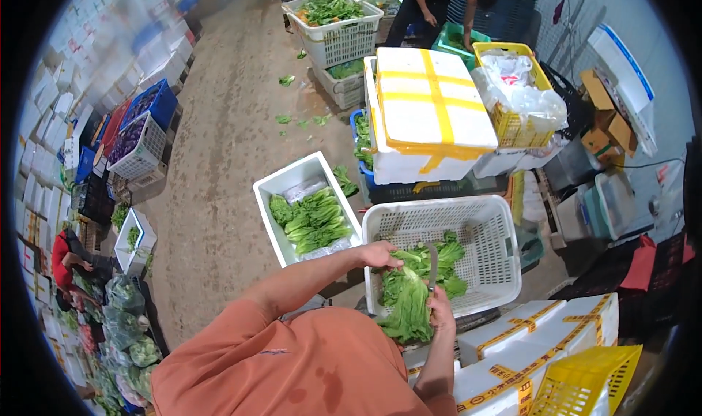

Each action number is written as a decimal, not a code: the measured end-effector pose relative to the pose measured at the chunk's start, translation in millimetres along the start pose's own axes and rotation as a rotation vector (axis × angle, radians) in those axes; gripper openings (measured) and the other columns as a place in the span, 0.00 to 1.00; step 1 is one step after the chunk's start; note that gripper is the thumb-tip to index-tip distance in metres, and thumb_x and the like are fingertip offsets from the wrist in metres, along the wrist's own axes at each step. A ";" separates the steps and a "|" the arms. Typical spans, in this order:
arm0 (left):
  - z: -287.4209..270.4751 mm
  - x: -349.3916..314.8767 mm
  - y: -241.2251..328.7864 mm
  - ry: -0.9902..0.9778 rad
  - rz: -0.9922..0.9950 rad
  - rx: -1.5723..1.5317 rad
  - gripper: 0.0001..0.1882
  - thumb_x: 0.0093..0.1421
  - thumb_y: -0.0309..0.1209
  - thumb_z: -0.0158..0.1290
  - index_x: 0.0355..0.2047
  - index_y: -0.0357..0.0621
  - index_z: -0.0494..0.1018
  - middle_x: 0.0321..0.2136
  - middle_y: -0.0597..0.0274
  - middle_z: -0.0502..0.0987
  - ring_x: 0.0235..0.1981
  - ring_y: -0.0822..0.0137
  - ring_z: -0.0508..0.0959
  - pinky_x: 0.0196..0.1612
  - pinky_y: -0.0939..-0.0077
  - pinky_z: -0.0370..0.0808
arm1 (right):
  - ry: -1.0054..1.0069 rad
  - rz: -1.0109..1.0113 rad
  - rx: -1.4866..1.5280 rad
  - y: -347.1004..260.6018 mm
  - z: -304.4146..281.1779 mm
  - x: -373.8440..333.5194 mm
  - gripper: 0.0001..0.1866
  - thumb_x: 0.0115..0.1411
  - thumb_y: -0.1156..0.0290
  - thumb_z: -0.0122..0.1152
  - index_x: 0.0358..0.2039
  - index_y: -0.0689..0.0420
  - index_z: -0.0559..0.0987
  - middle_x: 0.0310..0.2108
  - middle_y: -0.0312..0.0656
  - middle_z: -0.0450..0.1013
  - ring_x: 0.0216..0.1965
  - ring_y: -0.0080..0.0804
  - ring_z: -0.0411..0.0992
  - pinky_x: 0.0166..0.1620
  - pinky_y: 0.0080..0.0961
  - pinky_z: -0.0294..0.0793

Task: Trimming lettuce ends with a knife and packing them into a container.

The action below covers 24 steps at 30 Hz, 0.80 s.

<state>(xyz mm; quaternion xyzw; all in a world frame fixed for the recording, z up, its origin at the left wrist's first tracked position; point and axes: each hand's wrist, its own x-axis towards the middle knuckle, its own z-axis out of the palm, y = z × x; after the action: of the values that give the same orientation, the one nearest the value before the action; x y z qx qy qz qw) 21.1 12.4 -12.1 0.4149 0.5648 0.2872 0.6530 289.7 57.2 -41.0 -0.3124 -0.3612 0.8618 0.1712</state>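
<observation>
My right hand [441, 308] is closed around a knife [432, 266], its blade pointing away from me. A leafy green lettuce [409, 306] hangs beside that hand, over the near side of a white slatted plastic basket [482, 244]. The fingers of my left hand [380, 255] are closed at the lettuce's pale stem end, close to the blade. Loose green leaves [450, 255] lie inside the basket. To the left, a white foam box [292, 173] holds several lettuce heads [318, 218] laid in a row, with clear plastic at both ends.
Beyond the basket stands a large taped foam box [424, 101], beside a yellow crate [504, 120] of plastic bags. Taped foam boxes [526, 350] and a yellow basket [585, 383] are at lower right. Another person [446, 6] bends over a green crate; one in red [69, 266] is far left.
</observation>
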 end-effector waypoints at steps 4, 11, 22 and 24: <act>17.1 15.4 2.6 0.164 -0.009 -0.048 0.12 0.58 0.36 0.51 0.36 0.40 0.75 0.19 0.67 0.72 0.18 0.73 0.69 0.21 0.76 0.65 | -0.062 -0.027 0.149 -9.5 15.7 -22.2 0.37 0.42 0.64 0.67 0.52 0.65 0.66 0.39 0.40 0.73 0.38 0.28 0.72 0.44 0.23 0.71; 36.9 16.6 48.4 0.122 0.378 0.240 0.43 0.44 0.45 0.62 0.54 0.33 0.58 0.47 0.43 0.69 0.48 0.55 0.69 0.53 0.65 0.65 | 0.210 -0.096 0.435 -43.3 75.4 -35.6 0.26 0.60 0.51 0.47 0.50 0.57 0.69 0.41 0.41 0.72 0.40 0.33 0.73 0.41 0.34 0.75; 34.7 -19.3 16.7 0.011 -0.027 -0.880 0.26 0.65 0.50 0.35 0.51 0.42 0.66 0.47 0.58 0.72 0.45 0.66 0.74 0.49 0.70 0.71 | 0.359 -0.420 -0.265 -4.2 43.8 42.7 0.13 0.54 0.72 0.60 0.40 0.62 0.74 0.38 0.37 0.71 0.30 0.18 0.67 0.32 0.14 0.67; 26.1 -35.5 14.0 0.129 0.055 -0.676 0.23 0.63 0.46 0.42 0.49 0.42 0.67 0.43 0.59 0.73 0.44 0.66 0.73 0.47 0.70 0.69 | 0.253 -0.315 0.067 -4.0 48.1 42.8 0.13 0.57 0.72 0.55 0.42 0.63 0.74 0.36 0.38 0.72 0.29 0.20 0.67 0.36 0.16 0.68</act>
<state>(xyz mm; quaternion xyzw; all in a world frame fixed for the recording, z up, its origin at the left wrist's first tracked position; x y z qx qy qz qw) 40.9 -16.3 18.2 0.1709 0.4665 0.5013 0.7084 226.2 57.4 -29.7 -0.3522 -0.3522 0.7897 0.3582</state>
